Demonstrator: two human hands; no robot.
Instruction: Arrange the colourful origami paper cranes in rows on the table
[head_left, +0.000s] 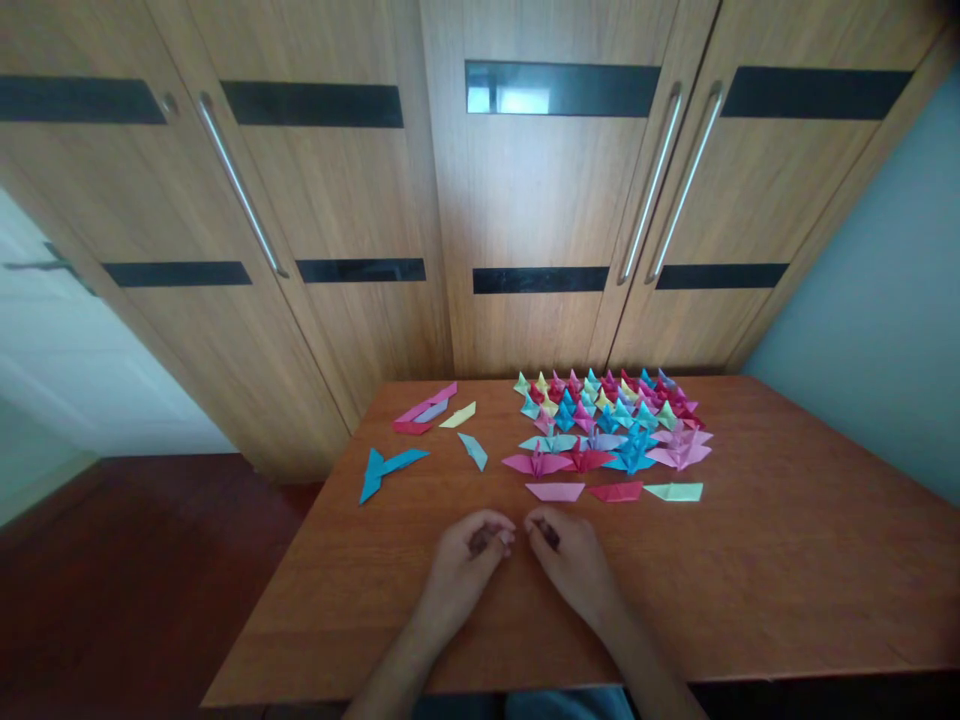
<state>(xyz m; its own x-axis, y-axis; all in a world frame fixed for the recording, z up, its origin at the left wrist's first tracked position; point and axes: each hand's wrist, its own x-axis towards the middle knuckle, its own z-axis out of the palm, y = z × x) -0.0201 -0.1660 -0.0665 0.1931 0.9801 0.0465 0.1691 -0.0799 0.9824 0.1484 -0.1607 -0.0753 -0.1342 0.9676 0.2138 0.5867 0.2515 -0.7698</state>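
Observation:
My left hand point(469, 560) rests on the table near its front middle, fingers curled in and thumb against the fingertips. Beside it, a small gap away, my right hand point(571, 560) is curled the same way. No paper shows in either one. Just beyond the right hand lies a row of flat folded strips: a pink strip point(555, 492), a red strip point(616, 492) and a pale green strip point(673, 492). Behind them stand rows of folded paper cranes, among them a magenta crane point(536, 462), a blue crane point(631, 452) and a pink crane point(680, 447).
Loose folded strips lie at the table's left: blue strips point(373, 476), a pale blue strip point(473, 452), a yellow strip point(458, 415) and a magenta strip point(427, 403). The wooden table point(810, 560) reaches a wardrobe point(525, 200) behind. A wall point(870, 280) stands at right.

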